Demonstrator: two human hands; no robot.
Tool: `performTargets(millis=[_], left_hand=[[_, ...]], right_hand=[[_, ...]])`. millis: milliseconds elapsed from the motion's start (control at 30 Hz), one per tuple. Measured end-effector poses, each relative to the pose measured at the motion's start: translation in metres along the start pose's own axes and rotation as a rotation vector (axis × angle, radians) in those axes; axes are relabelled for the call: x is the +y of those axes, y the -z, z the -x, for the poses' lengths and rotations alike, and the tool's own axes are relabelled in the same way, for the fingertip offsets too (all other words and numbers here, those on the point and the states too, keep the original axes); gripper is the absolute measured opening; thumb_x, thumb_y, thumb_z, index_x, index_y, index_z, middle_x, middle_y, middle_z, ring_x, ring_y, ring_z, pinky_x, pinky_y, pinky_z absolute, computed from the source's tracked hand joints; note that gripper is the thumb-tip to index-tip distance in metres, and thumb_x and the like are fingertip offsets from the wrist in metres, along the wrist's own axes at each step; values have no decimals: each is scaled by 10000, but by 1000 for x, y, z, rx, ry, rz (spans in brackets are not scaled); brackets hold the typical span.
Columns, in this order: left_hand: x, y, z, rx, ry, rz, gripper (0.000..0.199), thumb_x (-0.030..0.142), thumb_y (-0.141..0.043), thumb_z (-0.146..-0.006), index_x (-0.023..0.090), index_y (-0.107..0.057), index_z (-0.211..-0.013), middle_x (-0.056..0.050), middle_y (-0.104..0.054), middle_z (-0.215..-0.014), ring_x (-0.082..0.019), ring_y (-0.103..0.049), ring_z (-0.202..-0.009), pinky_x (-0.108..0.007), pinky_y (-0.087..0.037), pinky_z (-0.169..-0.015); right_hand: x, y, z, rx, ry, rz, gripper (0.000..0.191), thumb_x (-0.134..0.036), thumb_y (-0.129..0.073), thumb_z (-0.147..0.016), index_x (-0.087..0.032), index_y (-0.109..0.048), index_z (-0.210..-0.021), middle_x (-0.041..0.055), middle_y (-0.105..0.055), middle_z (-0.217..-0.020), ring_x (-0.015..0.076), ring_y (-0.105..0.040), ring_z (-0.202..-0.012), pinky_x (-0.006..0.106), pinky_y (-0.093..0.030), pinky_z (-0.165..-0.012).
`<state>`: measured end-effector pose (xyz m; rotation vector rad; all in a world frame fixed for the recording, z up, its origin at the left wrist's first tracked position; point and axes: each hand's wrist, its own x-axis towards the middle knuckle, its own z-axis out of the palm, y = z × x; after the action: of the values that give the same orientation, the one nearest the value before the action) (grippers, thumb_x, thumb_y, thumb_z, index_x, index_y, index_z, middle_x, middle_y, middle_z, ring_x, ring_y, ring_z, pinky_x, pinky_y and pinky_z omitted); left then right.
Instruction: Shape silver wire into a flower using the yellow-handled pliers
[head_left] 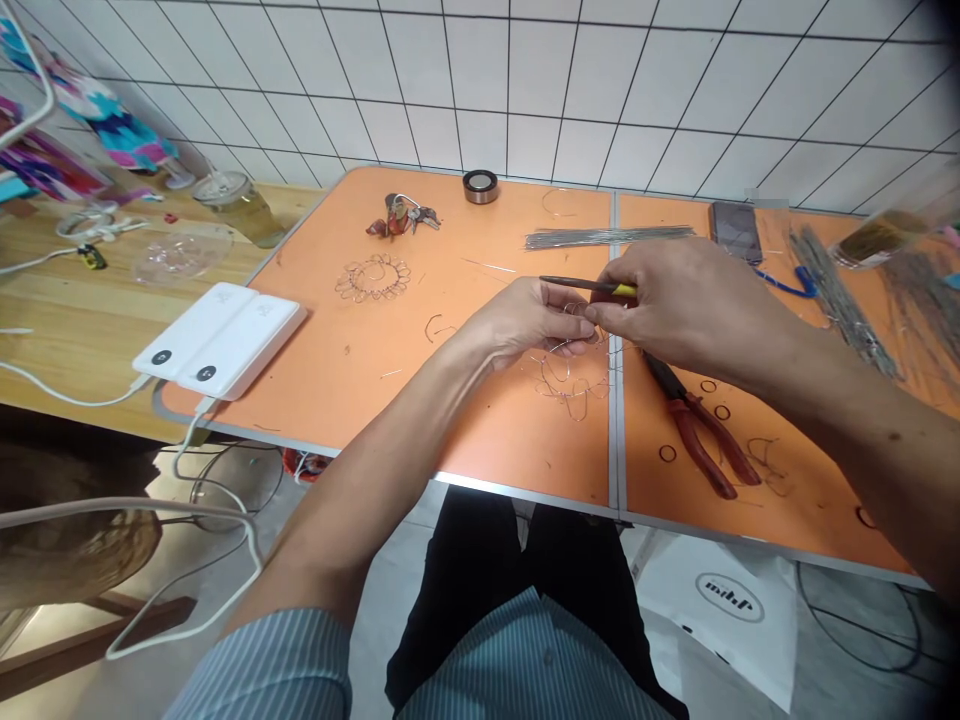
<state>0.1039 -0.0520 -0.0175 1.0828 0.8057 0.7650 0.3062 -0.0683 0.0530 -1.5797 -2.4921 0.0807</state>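
Note:
My left hand (pixel 536 320) is closed in a pinch on a thin wire piece (pixel 574 385) bent into loops, which hangs just above the orange table near its centre seam. Close beside it, my right hand (pixel 671 300) is closed around a slim dark tool (pixel 577 284) with a yellow part; its exact kind is unclear. The tool points left, over my left fingers. My right thumb and fingertips meet the wire, and the contact is partly hidden. Red-handled pliers (pixel 697 430) lie below my right hand. A finished-looking ring of wire loops (pixel 373 278) rests to the left.
On the orange table (pixel 450 430) are a bundle of straight wires (pixel 607 238), a tape roll (pixel 480 186), keys (pixel 405 215), a phone (pixel 735 232) and small dark rings (pixel 667 454). More wire bundles (pixel 844 300) and a cup (pixel 885 235) stand right. A white power bank (pixel 221 340) with cables overhangs the left edge.

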Motion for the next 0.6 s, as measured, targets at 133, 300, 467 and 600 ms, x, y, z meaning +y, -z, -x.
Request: performTargets(millis=[133,300,467,600], left_hand=[[-1,3,1,-47,-10,-22,117,17,-914,-838,94,-826,-850,-84,-820,-846,-122,-752,-708,-285,-633,-757],[3,6,4,-124,17,93,55,97,-893,-929,91,-856,-889,-124,-849,-918,-141,-794,-776,-289,-664,-837],[2,8,1,-104,49,185,103,131,-801,-1028,73,-875,-987,-167,-860,-971,-183,-841,-831,-328,-693,-888],[0,6,-1,-35,86,176,139,151,-737,-1078,85,-844,-1020,-168,-859,-958,-191,-838,-784,-333,-698,-822]], right_hand=[[-2,1,-3,-33,-56,-11,202,-479,-791,-976,-299,-863,-919,79,-765,-817,302,-697,-785,392,-412,-640],[1,2,0,20,-35,-68,248,-468,-715,-1020,-295,-876,-943,53,-758,-767,260,-685,-693,381,-408,-597],[-4,3,7,69,-79,-47,268,-403,-663,-1059,-273,-834,-900,59,-762,-796,256,-708,-725,385,-416,-600],[-4,3,10,62,-63,-33,230,-350,-661,-1048,-274,-829,-910,81,-790,-877,282,-720,-770,397,-426,-608]])
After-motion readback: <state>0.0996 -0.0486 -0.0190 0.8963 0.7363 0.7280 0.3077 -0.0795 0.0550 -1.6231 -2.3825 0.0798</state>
